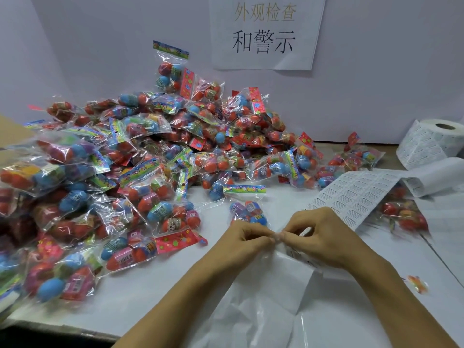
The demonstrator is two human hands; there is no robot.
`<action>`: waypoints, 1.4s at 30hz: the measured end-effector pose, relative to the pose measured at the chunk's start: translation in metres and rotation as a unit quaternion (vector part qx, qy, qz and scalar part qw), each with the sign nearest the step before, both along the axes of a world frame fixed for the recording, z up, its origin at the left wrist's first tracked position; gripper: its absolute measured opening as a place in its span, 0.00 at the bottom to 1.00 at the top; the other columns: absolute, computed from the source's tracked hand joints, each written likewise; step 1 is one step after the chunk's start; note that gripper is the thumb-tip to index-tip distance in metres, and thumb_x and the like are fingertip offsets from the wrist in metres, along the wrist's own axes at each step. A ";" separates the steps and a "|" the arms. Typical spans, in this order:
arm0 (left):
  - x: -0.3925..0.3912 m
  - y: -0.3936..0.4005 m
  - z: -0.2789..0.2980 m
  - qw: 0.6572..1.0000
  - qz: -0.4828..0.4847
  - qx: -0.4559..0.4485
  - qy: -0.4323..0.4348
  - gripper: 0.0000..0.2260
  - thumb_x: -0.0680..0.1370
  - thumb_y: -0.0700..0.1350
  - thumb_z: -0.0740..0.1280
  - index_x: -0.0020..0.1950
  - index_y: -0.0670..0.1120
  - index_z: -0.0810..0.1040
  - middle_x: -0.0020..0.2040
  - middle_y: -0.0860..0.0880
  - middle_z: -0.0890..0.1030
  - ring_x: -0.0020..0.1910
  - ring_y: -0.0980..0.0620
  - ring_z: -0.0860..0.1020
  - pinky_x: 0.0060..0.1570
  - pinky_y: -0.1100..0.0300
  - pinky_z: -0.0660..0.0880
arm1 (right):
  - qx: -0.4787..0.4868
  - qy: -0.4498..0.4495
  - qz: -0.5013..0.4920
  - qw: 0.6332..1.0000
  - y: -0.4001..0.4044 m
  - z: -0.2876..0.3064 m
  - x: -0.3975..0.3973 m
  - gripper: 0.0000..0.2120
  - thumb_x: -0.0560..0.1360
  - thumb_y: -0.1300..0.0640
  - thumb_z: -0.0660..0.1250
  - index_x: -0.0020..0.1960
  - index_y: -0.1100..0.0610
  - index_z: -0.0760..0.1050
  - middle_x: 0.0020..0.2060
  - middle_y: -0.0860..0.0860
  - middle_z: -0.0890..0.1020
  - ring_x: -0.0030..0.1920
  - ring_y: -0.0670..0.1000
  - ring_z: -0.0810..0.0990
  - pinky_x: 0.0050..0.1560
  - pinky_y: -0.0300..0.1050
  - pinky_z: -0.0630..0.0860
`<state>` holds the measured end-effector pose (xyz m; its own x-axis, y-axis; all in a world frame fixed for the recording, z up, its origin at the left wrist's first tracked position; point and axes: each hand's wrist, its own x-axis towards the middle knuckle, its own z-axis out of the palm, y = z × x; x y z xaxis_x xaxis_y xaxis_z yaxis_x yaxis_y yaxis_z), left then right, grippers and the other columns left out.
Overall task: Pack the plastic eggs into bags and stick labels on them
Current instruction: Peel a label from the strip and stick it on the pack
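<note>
Plastic eggs bag (247, 212) lies on the table (155, 292) just beyond the hands, touching the left hand's knuckles. Left hand (247, 238) and right hand (324, 236) meet fingertip to fingertip, pinching a small clear label (277, 237) between them. Label sheet (351, 197) beyond right hand, label roll (431, 140) farther. Big pile of packed bags (130, 156) left of and beyond left hand.

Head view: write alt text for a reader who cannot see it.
Left hand and right hand pinch a small label between their fingertips over a white table. A big pile of bagged plastic eggs lies left, a label roll right.
</note>
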<state>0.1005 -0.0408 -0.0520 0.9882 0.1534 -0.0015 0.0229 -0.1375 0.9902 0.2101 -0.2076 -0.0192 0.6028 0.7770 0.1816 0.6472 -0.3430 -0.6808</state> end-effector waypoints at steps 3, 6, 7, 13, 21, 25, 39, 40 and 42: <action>-0.001 -0.002 -0.001 1.000 0.003 0.012 0.006 0.09 0.74 0.48 0.68 0.43 0.54 0.89 0.36 0.51 0.83 0.37 0.58 0.76 0.40 0.64 0.72 | -0.013 -0.009 -0.012 1.000 0.002 0.000 -0.004 0.06 0.70 0.48 0.76 0.37 0.50 0.86 0.32 0.42 0.84 0.37 0.45 0.83 0.41 0.51 0.81; -0.001 -0.002 0.001 0.999 0.009 0.031 0.015 0.10 0.73 0.50 0.67 0.45 0.51 0.88 0.40 0.46 0.85 0.38 0.58 0.77 0.41 0.64 0.73 | -0.002 -0.023 -0.029 0.999 0.003 0.000 -0.008 0.17 0.65 0.37 0.68 0.35 0.49 0.85 0.31 0.41 0.83 0.35 0.45 0.82 0.37 0.48 0.79; -0.001 -0.002 0.001 0.999 0.010 0.030 0.020 0.10 0.73 0.50 0.68 0.45 0.51 0.88 0.40 0.45 0.85 0.37 0.57 0.77 0.41 0.64 0.73 | 0.010 -0.030 -0.033 0.999 0.003 -0.001 -0.008 0.18 0.64 0.36 0.66 0.34 0.49 0.84 0.31 0.41 0.83 0.34 0.45 0.81 0.36 0.45 0.78; -0.001 0.003 -0.001 0.998 0.048 -0.011 0.030 0.05 0.77 0.47 0.72 0.48 0.50 0.88 0.42 0.47 0.86 0.38 0.54 0.80 0.40 0.61 0.77 | 0.096 -0.023 -0.088 0.991 0.003 -0.001 -0.001 0.08 0.69 0.61 0.74 0.32 0.53 0.82 0.30 0.45 0.83 0.33 0.47 0.82 0.39 0.48 0.80; -0.003 -0.003 -0.003 0.987 0.035 0.120 -0.096 0.03 0.79 0.40 0.72 0.52 0.46 0.83 0.52 0.49 0.81 0.47 0.55 0.82 0.50 0.63 0.79 | 0.184 0.017 -0.148 0.972 0.003 -0.002 0.003 0.08 0.75 0.63 0.72 0.38 0.56 0.84 0.32 0.46 0.84 0.36 0.47 0.84 0.42 0.52 0.83; 0.000 -0.001 0.002 0.993 0.072 0.058 -0.079 0.06 0.82 0.41 0.69 0.51 0.39 0.84 0.46 0.45 0.84 0.44 0.52 0.84 0.53 0.51 0.83 | 0.181 -0.089 -0.121 0.972 0.008 -0.006 -0.004 0.08 0.74 0.65 0.74 0.38 0.55 0.83 0.34 0.45 0.83 0.38 0.45 0.82 0.36 0.36 0.78; 0.001 0.007 0.010 0.978 0.072 -0.186 -0.055 0.11 0.82 0.39 0.67 0.42 0.41 0.87 0.40 0.41 0.84 0.41 0.47 0.82 0.44 0.59 0.81 | 0.174 -0.072 -0.050 0.981 0.018 -0.013 -0.014 0.15 0.69 0.47 0.78 0.52 0.52 0.83 0.45 0.43 0.82 0.46 0.46 0.82 0.38 0.40 0.79; 0.001 0.008 0.010 0.977 0.072 -0.191 -0.057 0.11 0.82 0.38 0.67 0.43 0.42 0.87 0.39 0.41 0.84 0.40 0.48 0.82 0.43 0.60 0.80 | 0.177 -0.036 -0.060 0.982 0.019 -0.012 -0.016 0.16 0.68 0.43 0.76 0.51 0.51 0.83 0.45 0.42 0.82 0.47 0.45 0.82 0.38 0.39 0.79; 0.001 0.010 0.009 0.977 0.069 -0.191 -0.064 0.11 0.81 0.38 0.67 0.44 0.42 0.88 0.40 0.41 0.84 0.40 0.48 0.82 0.42 0.60 0.80 | 0.183 0.033 -0.078 0.979 0.020 -0.012 -0.016 0.14 0.69 0.42 0.74 0.47 0.50 0.84 0.43 0.42 0.83 0.47 0.45 0.83 0.39 0.42 0.80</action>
<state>0.1016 -0.0303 -0.0431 0.9543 0.2967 0.0373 -0.1119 0.2386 0.9646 0.1936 -0.1876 -0.0313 0.7286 0.5646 0.3878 0.5567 -0.1584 -0.8154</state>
